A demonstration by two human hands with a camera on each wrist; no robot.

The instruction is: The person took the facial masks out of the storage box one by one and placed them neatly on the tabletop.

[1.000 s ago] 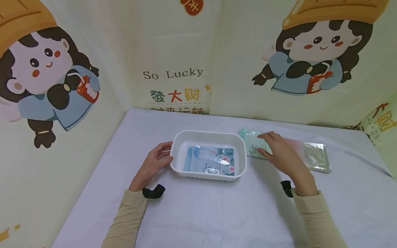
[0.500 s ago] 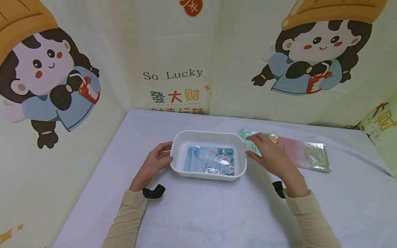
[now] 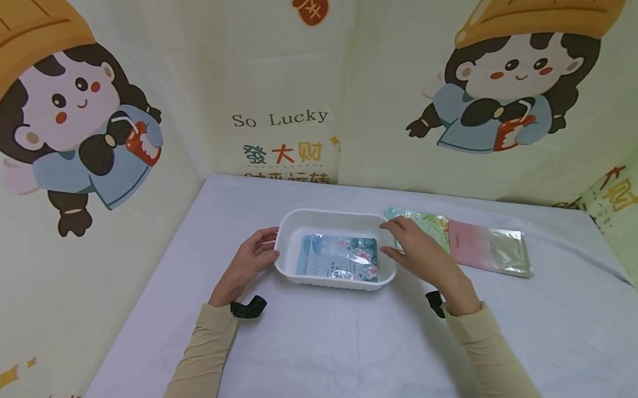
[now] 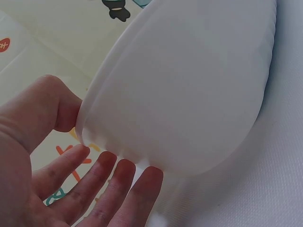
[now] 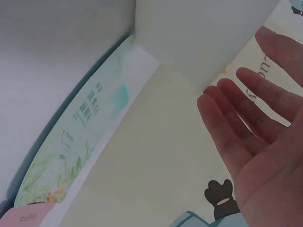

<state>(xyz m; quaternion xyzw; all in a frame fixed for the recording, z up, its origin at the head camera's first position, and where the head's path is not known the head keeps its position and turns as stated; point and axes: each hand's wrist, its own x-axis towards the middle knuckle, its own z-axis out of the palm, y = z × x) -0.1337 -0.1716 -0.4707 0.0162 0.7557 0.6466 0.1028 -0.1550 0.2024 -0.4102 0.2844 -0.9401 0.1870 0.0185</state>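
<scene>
White tray (image 3: 332, 282) on our surface (image 3: 318, 355), blue packets (image 3: 342, 257) inside. Our left hand (image 3: 246, 265): fingers extended, touching the tray's left end. Our right hand (image 3: 426, 255): fingers extended, at the right rim, contact unclear. Green packet (image 3: 434, 225), pink packet (image 3: 475, 242): adjoining, right of the tray.

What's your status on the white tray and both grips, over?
Left grip touching white tray at left end; right grip at right end, contact unclear. Blue packets inside tray. Green packet close by tray's right end, pink packet farther right.
</scene>
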